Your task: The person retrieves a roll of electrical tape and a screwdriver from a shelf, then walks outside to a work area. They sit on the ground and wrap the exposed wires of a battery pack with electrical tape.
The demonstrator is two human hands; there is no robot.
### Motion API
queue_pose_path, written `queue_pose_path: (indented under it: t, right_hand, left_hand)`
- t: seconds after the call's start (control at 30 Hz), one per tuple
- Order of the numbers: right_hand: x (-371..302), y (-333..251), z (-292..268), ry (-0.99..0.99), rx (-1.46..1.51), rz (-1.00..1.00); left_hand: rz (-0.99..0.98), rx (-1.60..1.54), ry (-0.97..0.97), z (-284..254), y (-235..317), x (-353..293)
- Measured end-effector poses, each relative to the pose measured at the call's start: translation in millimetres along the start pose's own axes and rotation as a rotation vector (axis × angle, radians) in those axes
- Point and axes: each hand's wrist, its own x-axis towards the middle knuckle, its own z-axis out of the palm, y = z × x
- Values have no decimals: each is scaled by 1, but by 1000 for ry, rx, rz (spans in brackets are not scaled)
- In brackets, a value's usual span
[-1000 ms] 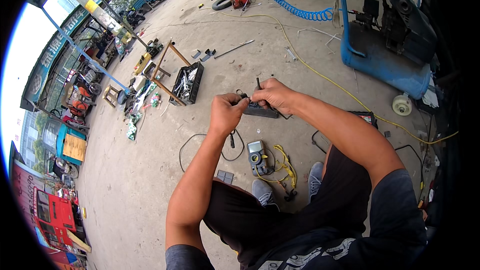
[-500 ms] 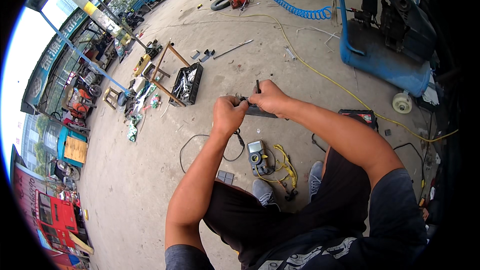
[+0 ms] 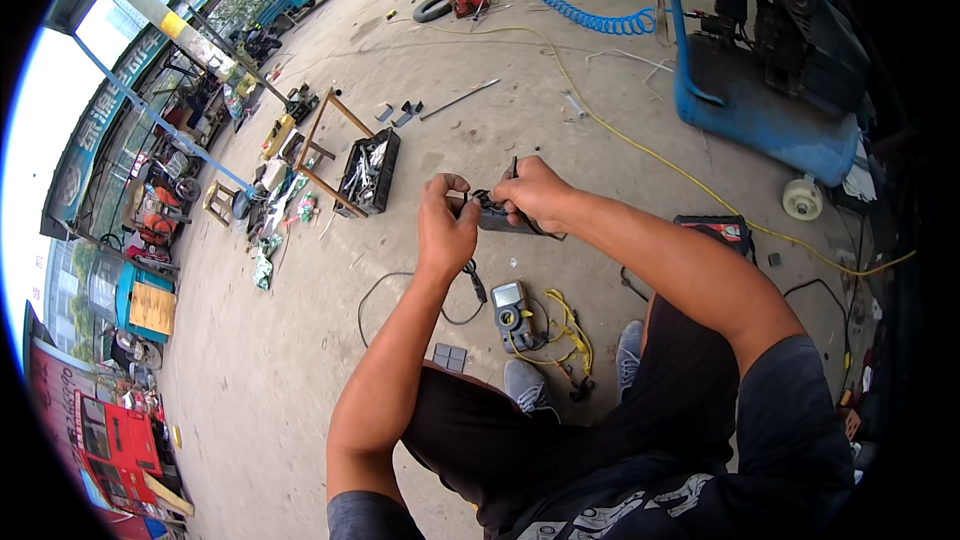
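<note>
Sunlit concrete floor (image 3: 300,410) (outdoors) with a blue compressor (image 3: 760,110) behind.

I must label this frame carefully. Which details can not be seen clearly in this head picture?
- Small dark grey device held between both hands: the left hand and right hand cover most of it, so its kind is unclear.
- Thin dark tool rising from the right hand: too small to identify.
- Black crate on the concrete floor: contents too small.
- Blue compressor tank: dark rim hides its right end.
</note>
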Motion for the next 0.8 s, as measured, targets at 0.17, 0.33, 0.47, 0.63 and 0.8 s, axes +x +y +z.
queue_pose_path:
  t: [0.17, 0.33, 0.47, 0.63, 0.8]
  right_hand:
    - [3, -2, -4, -4, 57, 37]
    - [4, -3, -1, 47, 73, 50]
    - [9, 0, -2, 57, 92, 65]
    - [12, -3, -1, 82, 163, 100]
    - [16, -2, -1, 103, 177, 84]
  left_hand:
    - [286, 188, -86, 1, 2, -4]
    - [403, 348, -84, 3, 7, -4]
    - [452, 420, -92, 8, 8, -2]
    - [501, 462, -70, 13, 6, 0]
    - [422, 380, -115, 15, 4, 0]
